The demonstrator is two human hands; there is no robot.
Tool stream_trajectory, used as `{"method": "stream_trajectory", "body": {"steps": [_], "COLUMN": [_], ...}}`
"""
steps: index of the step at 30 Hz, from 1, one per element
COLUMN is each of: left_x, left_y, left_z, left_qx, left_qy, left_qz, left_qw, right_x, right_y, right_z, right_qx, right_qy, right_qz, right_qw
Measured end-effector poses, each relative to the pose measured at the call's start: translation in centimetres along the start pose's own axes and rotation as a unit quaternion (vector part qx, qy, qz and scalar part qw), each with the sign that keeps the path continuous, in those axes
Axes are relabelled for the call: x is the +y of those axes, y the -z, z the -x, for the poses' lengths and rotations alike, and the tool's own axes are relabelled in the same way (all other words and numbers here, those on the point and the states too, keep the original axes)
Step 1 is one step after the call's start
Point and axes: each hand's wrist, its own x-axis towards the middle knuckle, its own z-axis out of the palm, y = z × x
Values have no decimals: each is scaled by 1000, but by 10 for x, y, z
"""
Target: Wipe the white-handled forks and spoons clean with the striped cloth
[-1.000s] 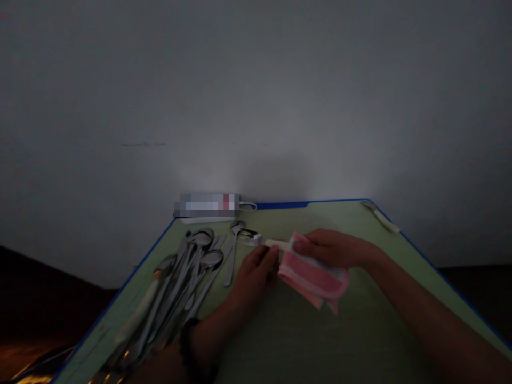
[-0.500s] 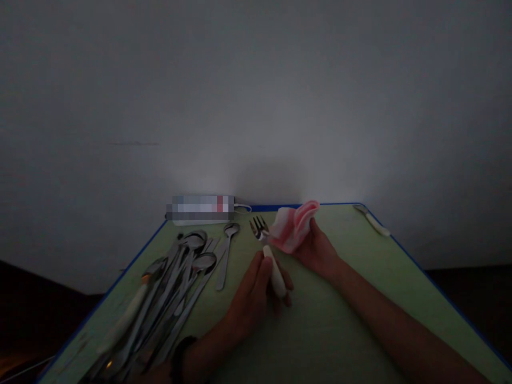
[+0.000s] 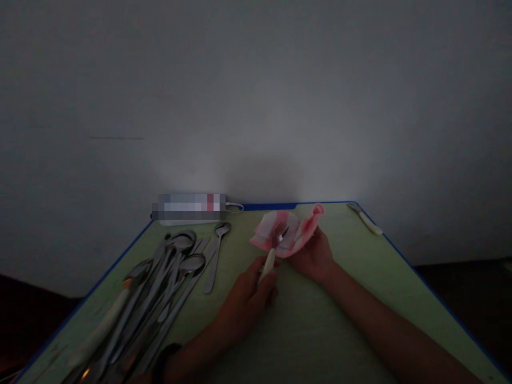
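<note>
My left hand (image 3: 250,296) is closed around the pale handle of a fork (image 3: 269,262), whose metal tines point away from me. Those tines lie against a pink and white cloth (image 3: 290,233), which my right hand (image 3: 314,256) grips from behind and below. The cloth is spread under the fork head, with one corner curled up at the right. Both hands are above the middle of the table; part of the right hand's fingers is hidden by the cloth.
Several spoons and other cutlery (image 3: 160,298) lie piled on the left of the green table (image 3: 320,336). One spoon (image 3: 216,256) lies at the pile's right side. A pale-handled utensil (image 3: 368,221) rests near the far right edge. A white box with a cable (image 3: 192,208) stands by the wall.
The fork head has moved from beside the cloth onto it, and its handle now slants the other way. The cloth has opened out to the left. The view has shifted slightly.
</note>
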Motion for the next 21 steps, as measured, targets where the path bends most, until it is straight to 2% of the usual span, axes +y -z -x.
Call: {"method": "stream_trajectory", "body": {"steps": [5, 8, 12, 18, 21], "left_x": [3, 1, -3, -1, 1], "left_y": [0, -1, -1, 1, 2], "left_z": [-2, -3, -4, -3, -1], "left_qx": [-2, -4, -8, -21, -50], "left_qy": [4, -7, -22, -8, -12], "left_qz": [-53, -61, -75, -28, -10], "left_qw": [999, 998, 997, 999, 999], "right_x": [10, 20, 29, 32, 31], "right_y": [-3, -2, 1, 3, 0], "right_z": [1, 0, 0, 0, 0], "right_qx": [37, 41, 70, 82, 108], "right_qy": [3, -8, 21, 68, 75], "right_qz": [146, 163, 224, 274, 265], "right_qw": [989, 986, 972, 956, 955]}}
